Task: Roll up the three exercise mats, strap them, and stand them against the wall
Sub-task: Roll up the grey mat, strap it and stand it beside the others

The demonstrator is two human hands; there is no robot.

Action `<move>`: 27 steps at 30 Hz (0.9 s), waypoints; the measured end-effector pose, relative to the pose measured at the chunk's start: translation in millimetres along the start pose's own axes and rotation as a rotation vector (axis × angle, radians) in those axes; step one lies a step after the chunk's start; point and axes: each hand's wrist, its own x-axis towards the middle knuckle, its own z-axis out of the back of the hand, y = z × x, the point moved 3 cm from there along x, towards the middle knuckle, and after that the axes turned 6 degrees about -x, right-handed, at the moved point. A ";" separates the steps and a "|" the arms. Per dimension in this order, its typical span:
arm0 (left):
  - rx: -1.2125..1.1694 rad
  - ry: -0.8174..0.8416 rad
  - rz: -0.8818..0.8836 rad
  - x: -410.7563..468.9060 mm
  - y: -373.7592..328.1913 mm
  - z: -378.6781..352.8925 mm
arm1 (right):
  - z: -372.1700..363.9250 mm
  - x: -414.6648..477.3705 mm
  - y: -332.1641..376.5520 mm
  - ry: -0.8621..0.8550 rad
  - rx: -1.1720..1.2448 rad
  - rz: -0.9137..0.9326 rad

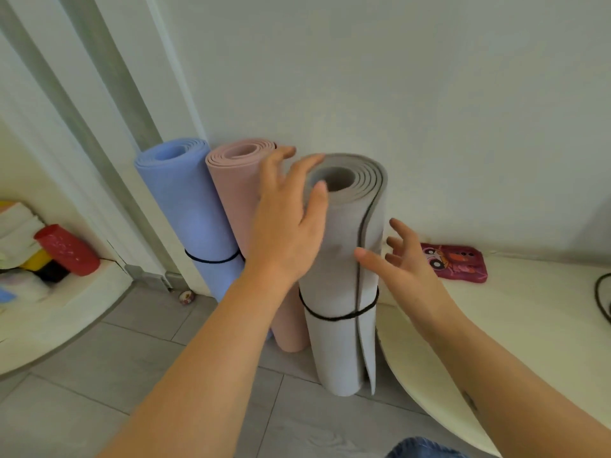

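Both forearms reach forward, the left hand (287,223) and right hand (408,262) spread open, gripping nothing, flanking the upright strapped grey mat (337,269) beside the pink mat (236,196) and blue mat (188,206) against the wall (413,94).

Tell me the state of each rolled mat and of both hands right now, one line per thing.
Blue mat: rolled, strapped, standing against the wall.
Pink mat: rolled, standing against the wall; strapped or not, cannot tell.
Grey mat: rolled, strapped, upright on the floor.
Left hand: open, fingers spread at the grey mat's top.
Right hand: open, fingers spread beside the grey mat.
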 end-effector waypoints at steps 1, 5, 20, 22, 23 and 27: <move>0.040 -0.025 0.030 4.5 7.6 7.1 | 3.2 2.7 4.0 0.003 -0.016 0.002; -0.295 0.180 0.467 14.2 41.2 13.5 | -0.9 7.3 11.8 0.092 -0.026 0.036; -0.217 0.178 0.352 3.3 43.7 3.5 | 5.9 99.3 46.3 0.287 -0.183 0.255; -0.116 0.162 0.290 5.2 45.7 2.9 | 2.3 104.0 51.9 0.285 -0.212 0.288; -0.101 0.155 0.264 6.9 46.7 3.2 | -1.8 104.7 55.1 0.287 -0.269 0.327; -0.086 0.149 0.204 11.8 49.0 2.2 | -10.0 104.7 61.1 0.224 -0.559 0.444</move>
